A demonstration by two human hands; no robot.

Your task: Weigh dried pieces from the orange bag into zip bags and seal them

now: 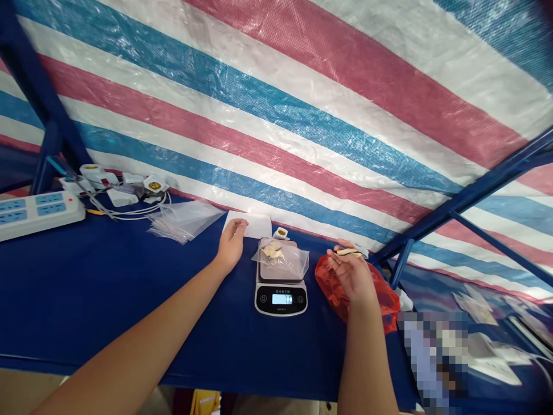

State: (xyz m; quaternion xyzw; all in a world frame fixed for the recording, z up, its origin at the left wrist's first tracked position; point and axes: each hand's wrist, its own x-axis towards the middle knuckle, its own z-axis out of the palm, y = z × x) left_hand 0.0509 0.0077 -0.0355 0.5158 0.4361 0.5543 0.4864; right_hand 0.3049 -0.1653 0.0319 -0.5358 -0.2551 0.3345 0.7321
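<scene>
A digital scale point(281, 300) with a lit display stands on the blue table. On its pan lies a clear plastic bag point(296, 260) with pale, cream-coloured pieces point(272, 250) at its left end. My left hand point(232, 245) is left of the scale beside a white sheet point(258, 226), fingers loosely extended, nothing visible in them. Over a red plastic bag point(332, 283) to the right of the scale, my right hand point(352, 275) has its fingers around a pale, thin slice point(349, 252). The red bag's contents are mostly hidden by that hand and forearm.
Flat clear zip bags point(188, 220) lie left of the white sheet. Farther left are a power strip point(43, 213), white cables and several white plugs or adapters point(123, 197). Blue metal bars point(404, 262) and a striped tarp point(259, 115) border the table's back.
</scene>
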